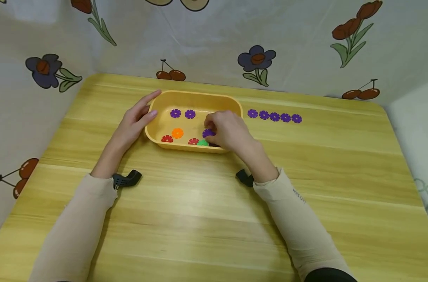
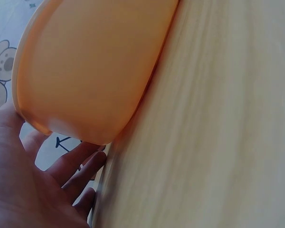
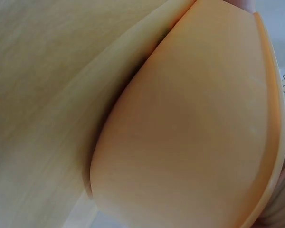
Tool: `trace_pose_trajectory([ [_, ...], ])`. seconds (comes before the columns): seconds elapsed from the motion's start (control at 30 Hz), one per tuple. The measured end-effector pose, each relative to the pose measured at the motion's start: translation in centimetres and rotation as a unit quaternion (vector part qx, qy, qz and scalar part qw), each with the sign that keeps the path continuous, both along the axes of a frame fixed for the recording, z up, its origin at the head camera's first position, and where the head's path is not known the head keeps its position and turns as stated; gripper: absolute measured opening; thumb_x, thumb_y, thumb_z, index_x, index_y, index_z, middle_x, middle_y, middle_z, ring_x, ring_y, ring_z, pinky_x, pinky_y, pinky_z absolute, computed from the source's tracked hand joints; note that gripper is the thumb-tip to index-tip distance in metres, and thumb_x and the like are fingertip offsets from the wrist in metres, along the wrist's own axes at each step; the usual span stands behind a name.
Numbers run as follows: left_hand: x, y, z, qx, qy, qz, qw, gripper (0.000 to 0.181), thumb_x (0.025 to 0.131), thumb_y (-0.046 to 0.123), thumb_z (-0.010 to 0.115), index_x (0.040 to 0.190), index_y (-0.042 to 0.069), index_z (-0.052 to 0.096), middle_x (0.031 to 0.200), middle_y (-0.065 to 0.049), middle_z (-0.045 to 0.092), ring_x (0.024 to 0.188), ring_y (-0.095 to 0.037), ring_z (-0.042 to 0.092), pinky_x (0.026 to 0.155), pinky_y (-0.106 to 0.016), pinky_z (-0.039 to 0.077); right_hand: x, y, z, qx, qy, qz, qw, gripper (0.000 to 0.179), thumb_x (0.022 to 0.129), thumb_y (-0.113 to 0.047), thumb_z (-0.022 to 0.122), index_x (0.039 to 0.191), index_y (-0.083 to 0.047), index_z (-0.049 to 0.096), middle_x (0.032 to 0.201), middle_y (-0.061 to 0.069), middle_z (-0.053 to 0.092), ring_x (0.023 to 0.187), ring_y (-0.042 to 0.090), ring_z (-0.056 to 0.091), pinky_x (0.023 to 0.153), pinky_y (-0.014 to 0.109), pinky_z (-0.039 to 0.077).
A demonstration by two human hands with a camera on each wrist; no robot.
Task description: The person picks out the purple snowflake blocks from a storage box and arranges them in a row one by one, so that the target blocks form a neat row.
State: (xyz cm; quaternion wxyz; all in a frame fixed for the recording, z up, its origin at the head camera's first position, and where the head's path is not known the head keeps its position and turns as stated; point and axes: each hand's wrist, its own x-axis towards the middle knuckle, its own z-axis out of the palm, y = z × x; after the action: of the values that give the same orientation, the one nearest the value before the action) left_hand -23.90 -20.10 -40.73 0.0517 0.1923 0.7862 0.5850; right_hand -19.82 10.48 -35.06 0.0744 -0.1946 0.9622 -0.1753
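Note:
A yellow plastic basket (image 1: 194, 148) lies on the table with several flower-shaped interlocking discs inside. My left hand (image 1: 130, 123) holds its left end, thumb over the rim and the other fingers along the outside; in the left wrist view the fingers (image 2: 80, 164) come up under the end wall. My right hand (image 1: 231, 131) reaches in over the right front part and pinches a purple disc (image 1: 207, 133) between thumb and index finger. Beneath it lie a green disc (image 1: 202, 143) and a red disc (image 1: 193, 141). In the right wrist view the basket's wall (image 3: 180, 128) hides the fingertips.
Two purple discs (image 1: 183, 114) lie at the back inside the basket, an orange disc (image 1: 177, 133) and another red disc (image 1: 167, 139) at its left front. Right of the basket, several purple discs (image 1: 275, 116) form a row on the wooden table (image 1: 185, 219). A patterned cloth (image 1: 206, 43) hangs behind.

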Motion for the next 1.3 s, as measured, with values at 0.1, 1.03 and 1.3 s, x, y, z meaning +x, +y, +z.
trace_pose_trajectory([
  [0.1, -0.1, -0.1, 0.0, -0.006, 0.004, 0.000, 1.0000, 0.052, 0.111, 0.028, 0.054, 0.162, 0.036, 0.042, 0.138, -0.023, 0.066, 0.109, -0.022, 0.067, 0.090, -0.019, 0.056, 0.0, 0.0, 0.0, 0.004, 0.004, 0.003, 1.0000, 0.033, 0.088, -0.031, 0.088, 0.111, -0.011, 0.076, 0.093, 0.003, 0.070, 0.085, 0.023, 0.061, 0.078, 0.034, 0.052],
  [1.03, 0.5, 0.8, -0.6, 0.017, -0.013, 0.011, 0.9997, 0.053, 0.111, 0.025, 0.054, 0.162, 0.033, 0.043, 0.151, -0.024, 0.058, 0.117, -0.021, 0.070, 0.090, -0.021, 0.060, 0.1, 1.3, 0.0, -0.058, 0.034, 0.039, 0.9970, 0.032, 0.089, -0.018, 0.086, 0.117, -0.006, 0.075, 0.103, 0.007, 0.068, 0.088, 0.022, 0.060, 0.080, 0.033, 0.054],
  [1.3, 0.6, 1.0, 0.3, -0.002, -0.007, 0.014, 0.9999, 0.054, 0.111, 0.023, 0.055, 0.162, 0.033, 0.043, 0.151, -0.022, 0.058, 0.123, -0.022, 0.068, 0.092, -0.019, 0.058, 0.4, 1.9, 0.0, -0.111, 0.067, 0.040, 0.9908, 0.033, 0.090, -0.017, 0.085, 0.118, -0.004, 0.074, 0.110, 0.009, 0.069, 0.090, 0.022, 0.061, 0.081, 0.031, 0.057],
])
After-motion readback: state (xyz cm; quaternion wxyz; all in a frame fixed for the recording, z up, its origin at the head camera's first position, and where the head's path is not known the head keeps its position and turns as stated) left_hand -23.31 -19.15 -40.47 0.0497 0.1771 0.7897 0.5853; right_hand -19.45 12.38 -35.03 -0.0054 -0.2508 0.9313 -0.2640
